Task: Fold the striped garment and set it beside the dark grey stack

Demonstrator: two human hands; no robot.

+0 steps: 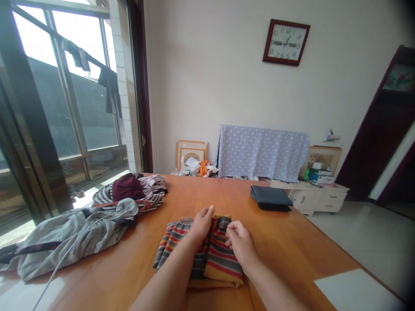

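Observation:
A pair of striped shorts in grey, red and mustard, with a gathered waistband, lies partly folded on the wooden table in front of me. My left hand is at the upper middle of the shorts, thumb pointing up and fingers curled down by the cloth, partly hidden. On the right, my right hand pinches the upper right edge of the shorts between thumb and fingers. My left forearm covers part of the left half of the cloth.
A grey garment and a pile of clothes with a maroon piece lie on the left. A folded dark cloth sits at the far right. A white sheet is near the right edge. A pale cord crosses the grey garment.

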